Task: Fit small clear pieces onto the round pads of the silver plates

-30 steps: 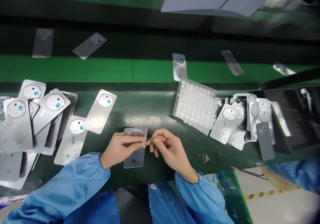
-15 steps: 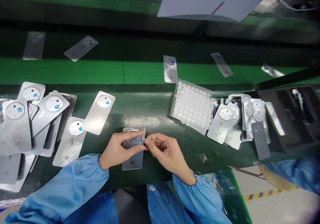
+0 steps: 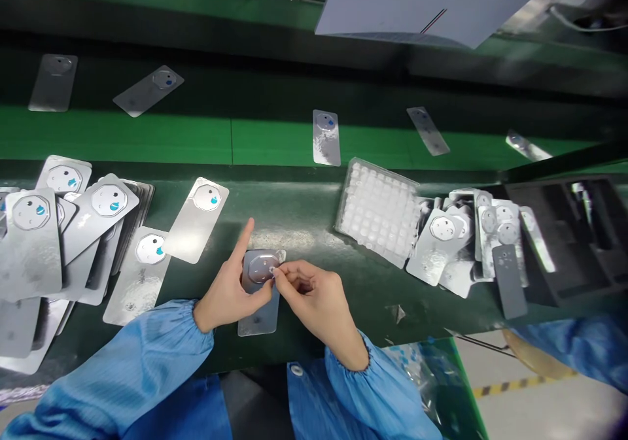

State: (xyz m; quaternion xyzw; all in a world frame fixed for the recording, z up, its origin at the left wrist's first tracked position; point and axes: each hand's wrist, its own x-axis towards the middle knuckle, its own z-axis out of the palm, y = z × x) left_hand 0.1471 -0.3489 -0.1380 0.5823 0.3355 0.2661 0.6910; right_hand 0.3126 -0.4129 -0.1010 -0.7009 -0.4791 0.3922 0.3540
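A silvery phone back panel [image 3: 260, 322] lies on the bench before me, its large round camera area toward the far end. My left hand [image 3: 230, 296] rests at the panel's left side, index finger stretched away and thumb reaching over the panel. With thumb and index finger pinched at the right edge of the round area, my right hand [image 3: 314, 299] holds a tiny pale piece, too small to name. Left of the hands, a loose panel [image 3: 196, 221] with a white round label overlaps another panel [image 3: 140, 276].
A heap of panels [image 3: 32, 250] lies at far left. To the right stand a clear tray [image 3: 338, 221] of small white round pieces and another panel pile [image 3: 432, 250]. Several panels sit on the green belt [image 3: 275, 139] behind. Another person's sleeve [image 3: 579, 342] shows at right.
My left index finger has lifted off the panel and now points away. My right hand's pinch has moved slightly left, to the round area's edge. Panels on the belt have shifted left.
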